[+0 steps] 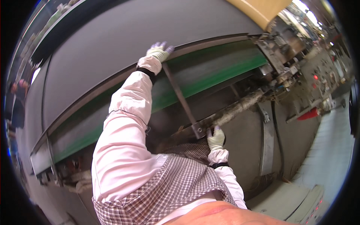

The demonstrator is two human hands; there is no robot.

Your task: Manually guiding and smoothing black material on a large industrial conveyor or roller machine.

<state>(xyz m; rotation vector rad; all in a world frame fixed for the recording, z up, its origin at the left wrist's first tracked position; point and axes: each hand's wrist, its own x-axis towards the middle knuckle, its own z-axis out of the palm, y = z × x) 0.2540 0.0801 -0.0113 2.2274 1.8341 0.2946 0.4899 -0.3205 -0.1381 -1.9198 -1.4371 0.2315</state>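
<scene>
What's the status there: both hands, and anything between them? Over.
Left hand: fingers spread at front edge of grey surface. Right hand: beside lower end of metal strut, grip unclear. Strut slants between the hands.

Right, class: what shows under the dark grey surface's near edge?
A green band and a slanting metal bar; the left sleeve hides part of the band. Anything deeper is covered.

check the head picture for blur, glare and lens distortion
Head view, overall: fisheye bows the near edge of the grey belt-like surface and leaves the corners black; head view, upper right: bright lights glare white; head view, middle: left hand looks slightly smeared, checked apron clearer.
</scene>
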